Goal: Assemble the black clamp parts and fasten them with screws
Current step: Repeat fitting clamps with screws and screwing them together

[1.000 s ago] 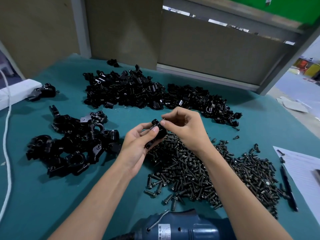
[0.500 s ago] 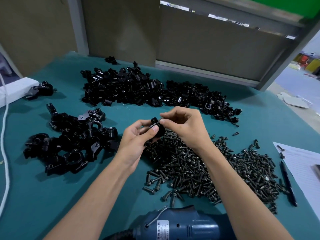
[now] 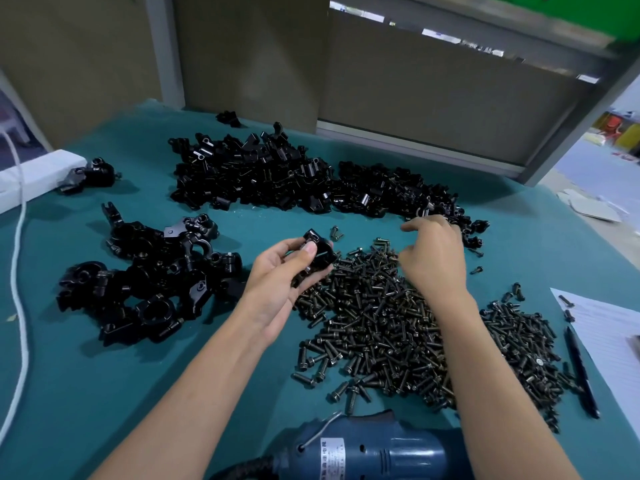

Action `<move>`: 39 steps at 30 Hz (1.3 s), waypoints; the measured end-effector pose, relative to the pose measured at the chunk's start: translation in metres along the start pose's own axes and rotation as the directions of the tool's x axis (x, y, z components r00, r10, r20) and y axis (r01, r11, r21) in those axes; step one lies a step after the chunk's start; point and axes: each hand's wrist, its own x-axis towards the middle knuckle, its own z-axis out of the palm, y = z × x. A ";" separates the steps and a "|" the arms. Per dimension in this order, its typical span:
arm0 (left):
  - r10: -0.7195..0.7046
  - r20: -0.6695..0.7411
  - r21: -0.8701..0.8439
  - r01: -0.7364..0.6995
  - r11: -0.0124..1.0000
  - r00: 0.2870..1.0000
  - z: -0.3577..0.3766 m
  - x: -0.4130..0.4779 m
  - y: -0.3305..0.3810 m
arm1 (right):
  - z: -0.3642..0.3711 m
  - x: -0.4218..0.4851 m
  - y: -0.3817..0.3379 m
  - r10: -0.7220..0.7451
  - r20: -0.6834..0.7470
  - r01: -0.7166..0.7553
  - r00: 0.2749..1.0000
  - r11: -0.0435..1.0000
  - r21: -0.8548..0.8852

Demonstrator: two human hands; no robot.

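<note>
1. Gripping a black clamp part (image 3: 320,254) between thumb and curled fingers, the left hand (image 3: 277,282) holds it raised just above the near-left edge of the screw pile (image 3: 398,327), palm turned toward the camera.
2. The right hand (image 3: 434,261) hovers palm-down over the far side of the same pile, its fingers (image 3: 410,227) bent toward the screws. Whether it pinches a screw cannot be told from this angle.
3. The two hands are apart, with part of the screw pile showing between them.
4. The dark screws spread over the green table cover (image 3: 104,375) from the middle toward the right, with a few strays lying loose around the edges.
5. A long heap of small clamp parts (image 3: 277,178), all black, runs along the back of the table, beyond both hands.
6. A second heap of larger clamps (image 3: 156,278), also black, sits on the cover well to the left of the left hand.
7. A lone clamp (image 3: 91,174) lies just beside a white block (image 3: 34,178) at the far left, and a white cord (image 3: 19,271) trails down that side of the table.
8. A blue power tool (image 3: 374,448) lies at the near edge, between the person's two forearms.
9. A sheet of paper (image 3: 616,337) rests at the right edge, with a black pen (image 3: 581,372) lying between it and the screws.
</note>
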 end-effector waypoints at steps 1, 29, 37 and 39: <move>0.002 0.009 0.004 -0.002 1.000 1.000 0.001 -0.001 -0.001 | 0.001 0.001 0.003 0.009 0.033 -0.008 0.999 0.999 -0.054; 0.001 0.052 0.077 -0.005 0.997 0.999 0.000 0.001 -0.005 | 0.005 -0.016 -0.033 -0.362 0.119 0.173 0.924 0.676 0.716; 0.020 0.040 0.106 -0.024 0.994 0.999 -0.001 0.001 -0.005 | 0.006 -0.021 -0.042 -0.491 -0.075 0.446 0.868 0.705 0.552; 0.023 0.049 0.127 -0.029 0.992 0.999 0.000 -0.001 -0.005 | 0.007 -0.021 -0.042 -0.502 -0.112 0.480 0.857 0.700 0.529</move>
